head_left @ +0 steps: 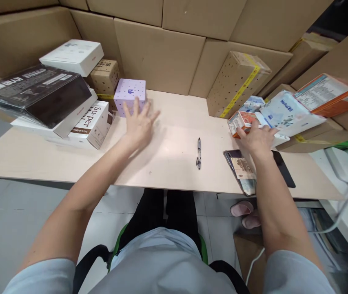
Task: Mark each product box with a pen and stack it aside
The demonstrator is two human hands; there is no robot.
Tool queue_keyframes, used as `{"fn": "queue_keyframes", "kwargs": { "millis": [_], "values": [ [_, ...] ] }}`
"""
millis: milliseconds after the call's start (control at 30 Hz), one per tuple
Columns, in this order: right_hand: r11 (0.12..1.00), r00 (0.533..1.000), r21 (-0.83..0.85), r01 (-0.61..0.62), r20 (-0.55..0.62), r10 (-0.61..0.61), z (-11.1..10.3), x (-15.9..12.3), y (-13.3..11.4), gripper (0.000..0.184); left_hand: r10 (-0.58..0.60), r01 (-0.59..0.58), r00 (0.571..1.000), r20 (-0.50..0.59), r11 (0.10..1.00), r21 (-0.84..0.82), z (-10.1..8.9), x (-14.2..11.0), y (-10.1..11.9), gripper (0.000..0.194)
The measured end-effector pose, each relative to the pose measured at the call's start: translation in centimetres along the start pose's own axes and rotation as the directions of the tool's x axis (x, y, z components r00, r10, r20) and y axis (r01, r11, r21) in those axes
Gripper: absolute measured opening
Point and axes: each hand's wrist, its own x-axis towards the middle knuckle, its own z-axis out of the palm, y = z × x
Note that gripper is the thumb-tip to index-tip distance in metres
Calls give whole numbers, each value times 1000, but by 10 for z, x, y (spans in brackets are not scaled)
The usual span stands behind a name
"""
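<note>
My left hand is spread with fingers apart at the front of a purple dotted box; I cannot tell whether the fingertips press on it. On the right, my right hand reaches over a small orange and white box, its fingers spread at that box and the white-blue soft packs beside it. Contact there is partly hidden by the hand. A pen lies upright in view between the two hands. Under my right wrist lie a clear pouch with a printed card and a dark flat item.
At the left are stacked a black box, a white box, a Su-per box and a brown carton. A tall dotted carton and an orange box stand right. Cardboard walls close off the back.
</note>
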Motion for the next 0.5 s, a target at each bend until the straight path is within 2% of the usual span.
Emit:
{"fn": "queue_keyframes", "kwargs": {
  "millis": [133,233,300,400,500],
  "values": [
    [996,995,48,-73,-63,75,13,2,-12,63,150,-151,988,-25,985,-80,7,-53,46,39],
    [983,993,154,-97,-47,106,14,1,-18,66,164,-166,986,-24,978,-127,10,-90,71,32],
    [973,994,214,-84,-51,97,11,-2,-22,66,136,-137,991,-15,975,-175,15,-106,78,29],
    [963,990,263,50,-141,-13,-1,-18,-31,65,73,-77,997,-24,961,-267,24,-119,75,27],
    [903,936,303,304,-271,-224,-18,-57,-50,67,26,-50,997,-67,918,-394,30,-121,68,28]
  ]
}}
